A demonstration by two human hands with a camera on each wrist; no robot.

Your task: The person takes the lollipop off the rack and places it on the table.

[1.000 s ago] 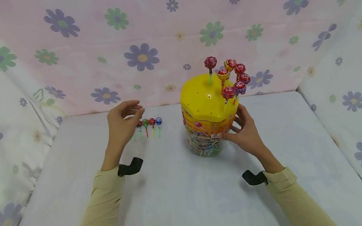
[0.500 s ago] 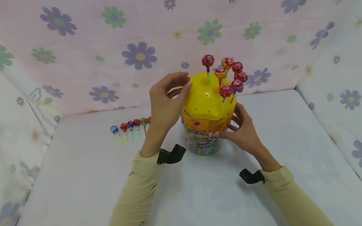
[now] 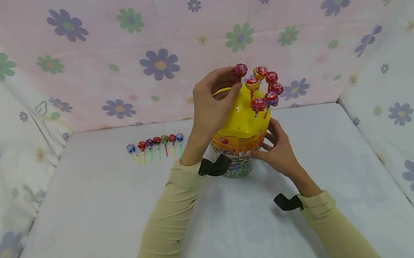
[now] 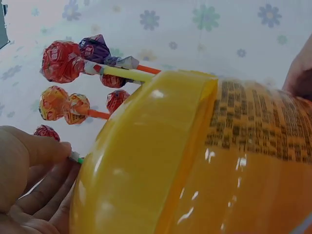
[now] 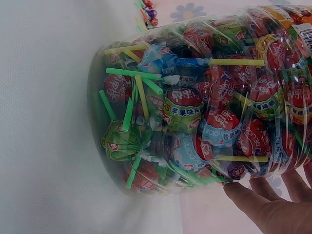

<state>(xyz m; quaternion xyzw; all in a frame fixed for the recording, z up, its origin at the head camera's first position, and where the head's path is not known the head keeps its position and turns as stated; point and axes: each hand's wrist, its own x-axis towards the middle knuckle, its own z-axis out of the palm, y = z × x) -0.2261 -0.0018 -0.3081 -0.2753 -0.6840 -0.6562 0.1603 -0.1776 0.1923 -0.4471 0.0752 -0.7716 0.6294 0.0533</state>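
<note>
My left hand pinches a dark red lollipop just under its wrapped head. In the left wrist view the thumb lies against the wrapper, and its green stick meets the yellow lid. My right hand grips the side of the clear plastic jar, which is packed with wrapped lollipops. Several more lollipops stand upright in the lid's right side, among them a red and yellow one and a red one. The left hand hides part of the lid in the head view.
On the white table, left of the jar, a row of several lollipops lies with sticks toward me, a blue one at its left end. A flowered cloth hangs behind, with side panels at both edges.
My left hand has moved right, from above the lollipop row to the lollipop at the lid's back, and now pinches it. The whole row shows again. My right hand stays on the jar.
</note>
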